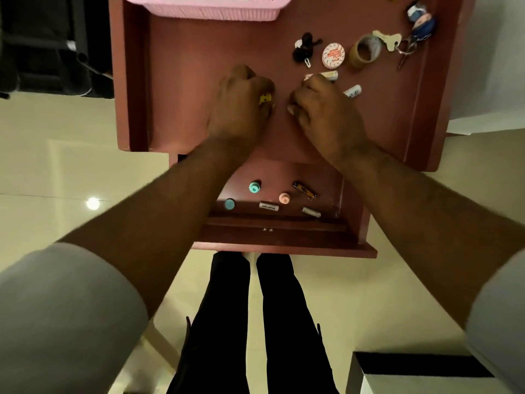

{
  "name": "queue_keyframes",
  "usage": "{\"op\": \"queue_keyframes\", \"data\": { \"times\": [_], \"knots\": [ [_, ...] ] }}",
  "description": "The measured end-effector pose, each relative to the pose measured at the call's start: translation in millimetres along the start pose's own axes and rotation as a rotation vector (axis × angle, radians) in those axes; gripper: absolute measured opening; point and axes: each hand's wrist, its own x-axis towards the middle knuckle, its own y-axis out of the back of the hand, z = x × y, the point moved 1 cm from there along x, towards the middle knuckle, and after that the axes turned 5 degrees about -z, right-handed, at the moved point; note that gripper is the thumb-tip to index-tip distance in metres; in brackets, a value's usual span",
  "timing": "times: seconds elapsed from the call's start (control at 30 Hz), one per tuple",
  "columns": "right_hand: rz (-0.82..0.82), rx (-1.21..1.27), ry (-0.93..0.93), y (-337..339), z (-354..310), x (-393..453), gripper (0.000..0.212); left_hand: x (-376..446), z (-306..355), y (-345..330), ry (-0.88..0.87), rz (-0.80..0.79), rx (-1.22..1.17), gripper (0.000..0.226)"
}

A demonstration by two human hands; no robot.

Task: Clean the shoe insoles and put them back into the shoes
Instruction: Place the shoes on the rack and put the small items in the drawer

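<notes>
While no insoles or shoes show, we curl our left hand (pixel 241 100) round a small yellow thing (pixel 265 98). Our right hand (pixel 324 109) sits clenched beside it on the table (pixel 184 95), seemingly holding nothing.

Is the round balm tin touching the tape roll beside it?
Apart. The head view shows a strip of bare tabletop between the round balm tin and the tape roll.

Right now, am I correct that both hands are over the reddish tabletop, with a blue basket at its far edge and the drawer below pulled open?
Not quite: the basket at the far edge is pink, not blue, as the head view shows. The rest holds: the left hand and right hand are over the reddish tabletop, and the drawer below is pulled open.
</notes>
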Motion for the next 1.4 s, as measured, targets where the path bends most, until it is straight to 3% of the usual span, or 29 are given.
{"op": "queue_keyframes", "data": {
  "times": [0.2, 0.33, 0.43, 0.57, 0.73, 0.87, 0.93, 1.07, 1.17, 1.23, 1.33, 1.4],
  "knots": [
    [0.042, 0.040, 0.111, -13, -28, -63, 0.017, -87, -1, -2, -0.076, 0.062, -0.076, 0.023],
    [-0.204, 0.107, 0.070, -64, -39, -111, 0.014, -151, -46, -44, 0.100, -0.066, -0.027, 0.024],
    [-0.347, 0.078, -0.068, -110, -25, -105, 0.015, -146, -79, -76, 0.301, -0.178, -0.005, 0.024],
    [-0.395, -0.007, -0.094, -152, -10, -78, 0.012, -110, -93, -100, 0.367, -0.218, 0.004, 0.033],
    [-0.459, -0.104, -0.185, -171, 6, -67, 0.023, -90, -125, -117, 0.381, -0.337, -0.031, 0.046],
    [-0.319, 0.096, -0.217, -137, -9, -80, 0.021, -97, -116, -103, 0.335, -0.354, 0.002, 0.036],
    [-0.170, 0.219, -0.277, -103, -21, -91, 0.020, -109, -86, -81, 0.196, -0.310, 0.084, 0.020],
    [0.212, 0.409, -0.394, -28, -27, -106, 0.014, -119, -1, -31, -0.165, -0.129, -0.065, 0.022],
    [0.355, 0.361, -0.429, 12, -13, -97, 0.013, -74, 44, -9, -0.218, -0.035, -0.107, 0.018],
    [0.310, 0.269, -0.394, 24, 1, -82, 0.013, -37, 62, -1, -0.170, -0.008, -0.085, 0.023],
    [0.118, 0.021, -0.278, 26, 26, -58, 0.032, 8, 70, 1, -0.116, -0.034, -0.022, 0.031],
    [0.053, -0.069, -0.207, 28, 35, -47, 0.024, 24, 68, -4, -0.118, -0.085, 0.063, 0.026]
  ]
}}
